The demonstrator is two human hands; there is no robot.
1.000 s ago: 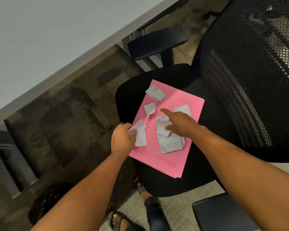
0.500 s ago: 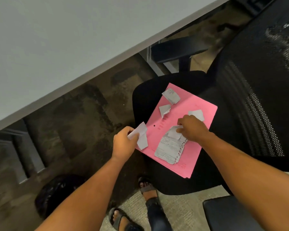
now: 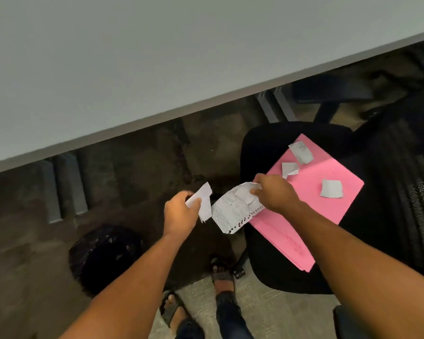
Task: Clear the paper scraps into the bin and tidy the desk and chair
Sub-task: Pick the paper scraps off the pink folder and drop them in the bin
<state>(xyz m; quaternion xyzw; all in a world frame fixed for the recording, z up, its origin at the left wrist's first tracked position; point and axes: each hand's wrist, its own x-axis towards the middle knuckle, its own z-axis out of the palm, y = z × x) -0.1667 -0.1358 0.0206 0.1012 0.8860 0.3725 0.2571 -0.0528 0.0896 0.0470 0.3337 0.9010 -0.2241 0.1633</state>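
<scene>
While both forearms reach up from the bottom of the frame over two sandalled feet (image 3: 220, 277), the bin (image 3: 105, 255), lined with a black bag, sits on the floor at the lower left, below and to the left of the left hand (image 3: 180, 214). That hand is the nearer of the two to the bin, and its fingers are closed around a small white scrap (image 3: 202, 200) that sticks up and to the right of the knuckles. Just to its right, the right hand (image 3: 273, 193) pinches the top of a larger printed sheet (image 3: 235, 209), torn along its edges, whose long axis runs from the fingers down and left so that its free end hangs off the chair seat toward the gap between the hands. The likely next move is a drop, and it turns on this: the bin lies down and left of both papers, so the left hand has only a short way to go while the right must cross over. Further up and right, a pink folder (image 3: 311, 216) lies on the black chair (image 3: 262, 148), with three scraps (image 3: 331, 188) left on it, well apart from either hand. Beyond, the grey desk (image 3: 132, 69) fills the upper frame, and nothing shows on it.
</scene>
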